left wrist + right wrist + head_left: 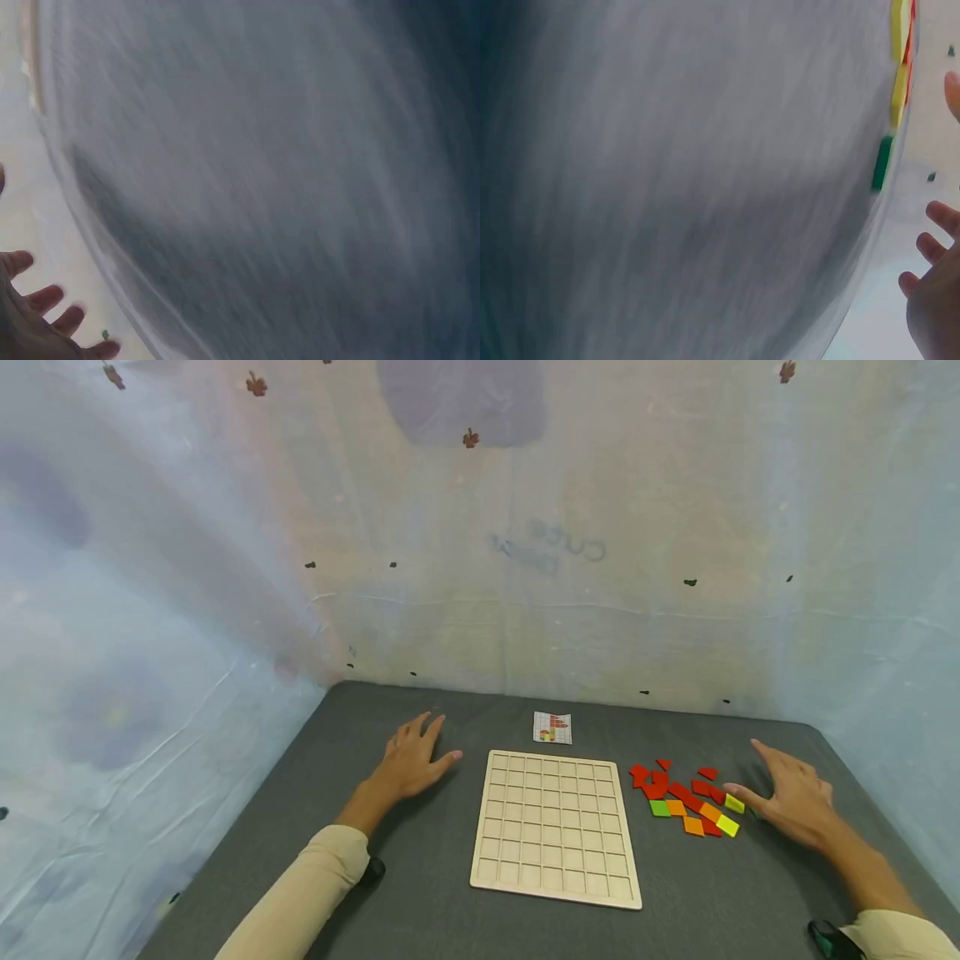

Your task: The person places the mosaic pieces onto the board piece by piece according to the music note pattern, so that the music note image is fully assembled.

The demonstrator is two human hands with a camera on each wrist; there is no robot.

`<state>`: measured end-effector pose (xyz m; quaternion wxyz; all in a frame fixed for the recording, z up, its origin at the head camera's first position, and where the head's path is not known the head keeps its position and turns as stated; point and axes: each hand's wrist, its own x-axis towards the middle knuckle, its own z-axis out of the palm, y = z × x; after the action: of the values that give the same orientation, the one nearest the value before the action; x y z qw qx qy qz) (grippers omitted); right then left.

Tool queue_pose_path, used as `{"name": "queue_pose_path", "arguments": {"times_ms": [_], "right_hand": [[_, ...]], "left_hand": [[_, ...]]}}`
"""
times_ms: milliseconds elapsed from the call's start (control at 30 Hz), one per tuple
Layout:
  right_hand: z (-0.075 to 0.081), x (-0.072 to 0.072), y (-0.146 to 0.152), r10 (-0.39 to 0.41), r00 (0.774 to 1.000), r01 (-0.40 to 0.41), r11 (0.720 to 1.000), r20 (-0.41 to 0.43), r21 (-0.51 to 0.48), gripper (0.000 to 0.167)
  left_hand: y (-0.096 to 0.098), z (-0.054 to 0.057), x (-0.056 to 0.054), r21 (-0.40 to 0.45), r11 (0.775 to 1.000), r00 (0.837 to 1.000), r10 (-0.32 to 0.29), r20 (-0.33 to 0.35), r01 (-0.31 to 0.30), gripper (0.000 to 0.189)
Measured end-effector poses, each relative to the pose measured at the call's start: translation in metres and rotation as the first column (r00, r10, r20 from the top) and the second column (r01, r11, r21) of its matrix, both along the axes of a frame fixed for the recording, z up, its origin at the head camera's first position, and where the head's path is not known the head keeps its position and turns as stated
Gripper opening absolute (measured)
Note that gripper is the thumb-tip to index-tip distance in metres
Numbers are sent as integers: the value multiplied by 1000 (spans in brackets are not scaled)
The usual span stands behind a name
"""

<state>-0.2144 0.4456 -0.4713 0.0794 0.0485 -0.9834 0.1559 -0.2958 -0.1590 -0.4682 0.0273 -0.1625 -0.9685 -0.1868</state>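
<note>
To the left of a pale wooden grid board [556,828], my left hand [412,758] hovers with fingers spread and nothing in it. Its fingers [46,298] also show at the lower left of the left wrist view. My right hand [797,797] hangs at the right end of a loose group of flat tiles, thumb apart from the fingers, holding nothing. Red tiles [684,796], orange tiles [693,826], yellow tiles [727,826] and a green tile [659,808] lie there. In the right wrist view a dark green tile edge [882,163] shows near that hand.
Behind the board lies a small printed card [552,727] with a coloured pattern on a grid. A dark grey cloth [420,885] covers the table. Pale patterned curtains [480,627] hang behind and at both sides.
</note>
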Motion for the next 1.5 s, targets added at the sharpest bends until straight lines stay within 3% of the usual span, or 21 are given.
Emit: {"name": "queue_pose_path", "arguments": {"times_ms": [200,500,667,833,1033,1233,1500], "right_hand": [[4,-3,-27,70,997,-71,995,-15,-65,89],[6,-13,-66,159,985,-167,976,-66,-143,68],[6,-19,-85,178,984,-181,968,-32,-173,60],[4,-25,-102,187,982,-185,966,-2,-179,54],[0,-32,-113,197,980,-197,967,-14,-159,48],[0,-37,-119,208,978,-208,967,-11,-148,39],[0,-40,-124,208,978,-204,968,9,-145,32]], "left_hand": [[18,1,18,224,975,994,-26,104,2,69],[44,4,52,443,896,989,-65,130,0,49],[54,1,64,472,882,980,-90,176,-3,50],[62,-3,71,506,861,978,-67,199,-44,52],[67,-6,75,550,831,975,-44,218,-86,51],[70,-7,76,553,828,974,-37,222,-94,51],[71,-7,77,603,791,964,-67,256,-105,53]]}}
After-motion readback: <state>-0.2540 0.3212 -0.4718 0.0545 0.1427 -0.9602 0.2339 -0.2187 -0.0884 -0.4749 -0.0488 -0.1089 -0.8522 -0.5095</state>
